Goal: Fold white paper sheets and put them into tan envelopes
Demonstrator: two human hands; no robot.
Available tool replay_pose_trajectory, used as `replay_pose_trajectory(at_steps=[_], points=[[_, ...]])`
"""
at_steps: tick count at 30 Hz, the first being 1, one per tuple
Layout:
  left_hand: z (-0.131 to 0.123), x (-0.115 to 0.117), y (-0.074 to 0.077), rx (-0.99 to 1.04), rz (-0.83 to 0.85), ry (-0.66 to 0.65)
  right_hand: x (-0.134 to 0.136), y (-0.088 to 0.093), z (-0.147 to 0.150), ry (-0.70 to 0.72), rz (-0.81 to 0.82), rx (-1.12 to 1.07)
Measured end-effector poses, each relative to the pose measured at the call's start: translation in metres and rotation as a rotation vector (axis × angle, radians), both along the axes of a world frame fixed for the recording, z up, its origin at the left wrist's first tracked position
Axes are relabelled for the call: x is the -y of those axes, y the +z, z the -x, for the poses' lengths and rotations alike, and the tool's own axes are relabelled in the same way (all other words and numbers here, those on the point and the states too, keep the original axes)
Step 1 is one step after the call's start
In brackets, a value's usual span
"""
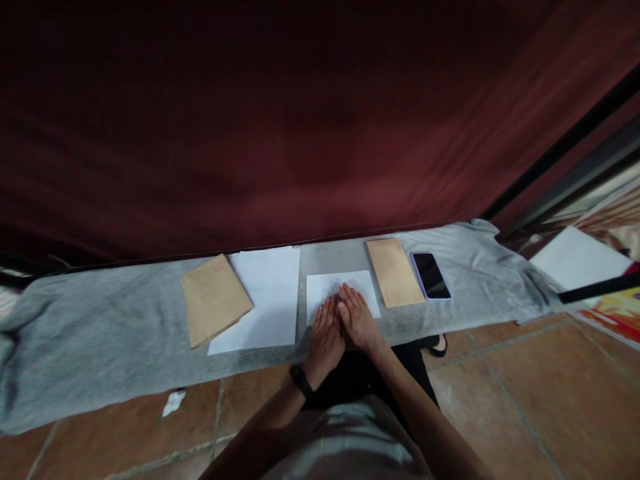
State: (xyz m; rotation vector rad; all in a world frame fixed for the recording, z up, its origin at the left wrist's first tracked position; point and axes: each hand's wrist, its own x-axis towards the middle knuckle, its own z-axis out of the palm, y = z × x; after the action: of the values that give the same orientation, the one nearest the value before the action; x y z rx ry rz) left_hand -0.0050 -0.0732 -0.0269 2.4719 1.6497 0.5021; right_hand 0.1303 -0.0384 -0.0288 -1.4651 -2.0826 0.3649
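A small white folded sheet lies on a grey cloth spread on the floor. My left hand and my right hand lie flat side by side on its near edge, fingers stretched out and close together, pressing the paper. A black band sits on my left wrist. To the left is a larger white sheet with a brown envelope partly over it. To the right lies a second brown envelope, and beside it a dark phone.
A dark red curtain hangs behind the cloth. Terracotta floor tiles lie in front, with a small white scrap on them. More white paper and a black bar sit at the far right.
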Motion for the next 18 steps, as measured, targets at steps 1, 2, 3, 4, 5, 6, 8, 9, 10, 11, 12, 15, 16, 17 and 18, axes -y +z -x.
replay_pose_trajectory(at_steps=[1,2,3,4,5,6,8,9,10,11,12,15,16,17,18], points=[[-0.001,0.005,-0.001,-0.006,0.007,-0.023,0.01,0.0,0.002,0.035,0.007,0.016],[-0.002,0.008,-0.002,-0.013,0.012,-0.03,0.019,-0.002,0.004,0.045,0.009,0.038],[-0.001,0.011,-0.002,-0.022,0.014,-0.027,0.027,-0.003,0.003,0.047,0.001,0.067],[0.0,0.012,-0.002,-0.034,0.013,-0.018,0.034,-0.005,0.002,0.038,-0.014,0.097],[0.002,0.013,-0.001,-0.047,0.01,-0.008,0.04,-0.007,-0.001,0.021,-0.033,0.126],[0.004,0.014,0.0,-0.063,0.006,0.0,0.044,-0.008,-0.005,0.003,-0.054,0.157],[0.01,0.015,0.001,-0.097,-0.01,0.013,0.049,-0.011,-0.014,-0.041,-0.093,0.216],[0.013,0.016,0.001,-0.116,-0.02,0.023,0.051,-0.012,-0.019,-0.063,-0.108,0.244],[0.016,0.018,0.001,-0.134,-0.03,0.034,0.052,-0.012,-0.023,-0.084,-0.12,0.269],[0.019,0.019,0.001,-0.15,-0.04,0.046,0.053,-0.013,-0.026,-0.105,-0.129,0.289],[0.022,0.02,0.0,-0.163,-0.049,0.059,0.054,-0.014,-0.029,-0.124,-0.135,0.306],[0.029,0.025,-0.002,-0.188,-0.064,0.1,0.059,-0.016,-0.036,-0.166,-0.139,0.338],[0.031,0.027,-0.003,-0.193,-0.066,0.113,0.06,-0.016,-0.038,-0.177,-0.137,0.344],[0.032,0.028,-0.004,-0.197,-0.066,0.126,0.062,-0.017,-0.04,-0.187,-0.133,0.346],[0.034,0.03,-0.005,-0.201,-0.065,0.138,0.064,-0.018,-0.042,-0.196,-0.129,0.345]])
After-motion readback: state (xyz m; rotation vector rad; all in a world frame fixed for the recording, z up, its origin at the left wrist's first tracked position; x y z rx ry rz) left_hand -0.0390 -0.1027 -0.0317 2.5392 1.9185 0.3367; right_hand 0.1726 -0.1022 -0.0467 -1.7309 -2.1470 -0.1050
